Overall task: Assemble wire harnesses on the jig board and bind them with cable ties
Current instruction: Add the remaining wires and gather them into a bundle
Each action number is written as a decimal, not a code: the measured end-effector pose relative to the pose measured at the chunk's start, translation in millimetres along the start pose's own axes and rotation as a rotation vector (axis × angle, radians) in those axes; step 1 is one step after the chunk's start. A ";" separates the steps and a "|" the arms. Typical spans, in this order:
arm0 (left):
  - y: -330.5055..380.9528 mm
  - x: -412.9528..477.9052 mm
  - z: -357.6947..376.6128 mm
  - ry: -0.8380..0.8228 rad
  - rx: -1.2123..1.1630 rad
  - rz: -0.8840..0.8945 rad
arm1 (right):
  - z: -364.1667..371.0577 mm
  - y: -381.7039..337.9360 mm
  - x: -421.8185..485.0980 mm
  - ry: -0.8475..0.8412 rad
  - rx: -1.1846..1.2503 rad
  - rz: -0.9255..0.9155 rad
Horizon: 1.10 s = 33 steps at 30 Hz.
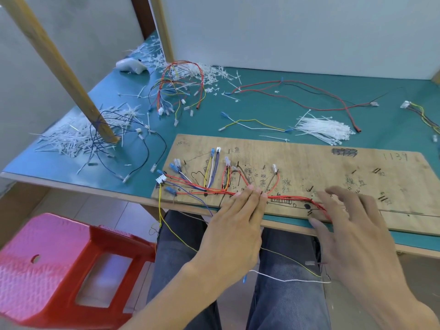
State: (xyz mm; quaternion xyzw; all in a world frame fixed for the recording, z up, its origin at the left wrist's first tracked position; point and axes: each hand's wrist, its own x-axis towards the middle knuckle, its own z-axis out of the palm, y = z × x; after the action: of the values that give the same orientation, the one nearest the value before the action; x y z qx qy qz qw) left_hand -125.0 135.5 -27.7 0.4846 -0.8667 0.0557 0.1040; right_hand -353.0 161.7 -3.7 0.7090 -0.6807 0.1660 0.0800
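Two jobs going: you're flattening the red wires (288, 198) onto the jig board (309, 163) with straight left fingers (253, 195), probably for tying, while your right fingers (342, 194) are spreading wide, empty.

We sit at a teal-topped table (209, 125) backed on the far side by a plain white wall (285, 32). On the left a slanted wooden post (56, 64) meets the tabletop in front of a grey wall (100, 32). Near left, a red plastic stool (47, 270) stands on pale floor tiles (107, 210). The light is soft and even.
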 end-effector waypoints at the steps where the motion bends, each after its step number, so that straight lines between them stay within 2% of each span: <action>1: 1.5 0.4 -1.0 0.000 -0.002 -0.008 | 3.3 -2.9 1.4 -0.008 0.015 -0.019; 5: 7.7 0.1 -1.3 -0.028 -0.015 -0.042 | 16.4 -12.7 2.1 -0.082 -0.004 -0.015; 15: 17.3 -5.0 6.5 -0.066 0.010 -0.107 | 16.8 -29.8 -20.6 -0.110 -0.084 0.051; 21: 21.4 -16.3 11.0 -0.031 -0.025 -0.148 | 13.0 -37.6 -35.1 -0.256 -0.132 0.076; 29: 19.1 -16.5 12.3 0.004 -0.054 -0.132 | 14.0 -36.8 -46.2 -0.268 -0.074 0.107; 33: 18.6 -12.0 11.1 -0.017 -0.065 -0.153 | 14.3 -35.2 -41.3 -0.215 -0.077 0.097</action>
State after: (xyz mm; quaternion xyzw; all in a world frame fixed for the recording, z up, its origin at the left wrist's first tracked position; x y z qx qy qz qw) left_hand -136.0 153.0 -41.2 0.5461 -0.8295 0.0151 0.1162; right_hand -317.0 197.7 -27.3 0.6852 -0.7249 0.0663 0.0258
